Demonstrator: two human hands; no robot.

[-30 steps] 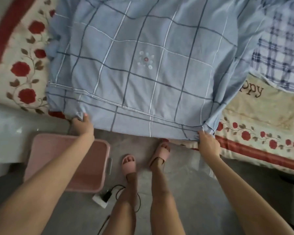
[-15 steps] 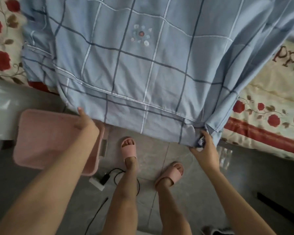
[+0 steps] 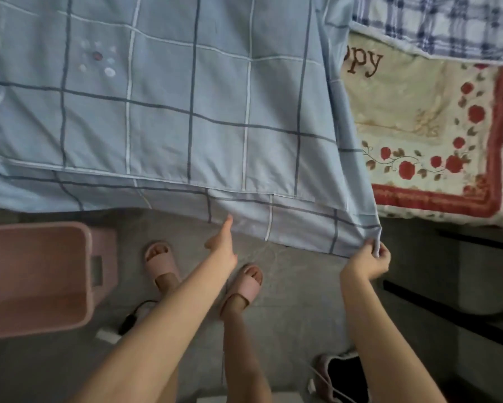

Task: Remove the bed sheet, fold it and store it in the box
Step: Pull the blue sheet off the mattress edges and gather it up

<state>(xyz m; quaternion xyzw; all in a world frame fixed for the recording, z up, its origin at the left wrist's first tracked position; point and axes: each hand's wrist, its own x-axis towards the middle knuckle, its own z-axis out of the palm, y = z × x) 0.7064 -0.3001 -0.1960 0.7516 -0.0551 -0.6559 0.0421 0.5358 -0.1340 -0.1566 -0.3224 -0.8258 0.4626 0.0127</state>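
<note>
The light blue checked bed sheet [image 3: 169, 112] lies folded over itself and hangs off the near edge of the bed. My right hand [image 3: 370, 258] grips the sheet's lower right corner. My left hand [image 3: 222, 242] holds nothing, its fingers stretched out, fingertips at the sheet's hanging lower edge near the middle. The pink box [image 3: 38, 274] stands on the floor at the left, below the sheet's left end, its opening facing up and nothing visible inside.
A cream blanket with red roses [image 3: 436, 135] covers the bed at the right, with a blue plaid cloth [image 3: 447, 24] behind it. On the grey floor lie a white plug with a black cable [image 3: 119, 327] and a dark slipper [image 3: 343, 373]. My feet in pink sandals stand between box and bed.
My left hand has let go of the sheet's left corner and moved right toward the middle of the hanging edge. My right hand still holds the right corner. The view shifted right.
</note>
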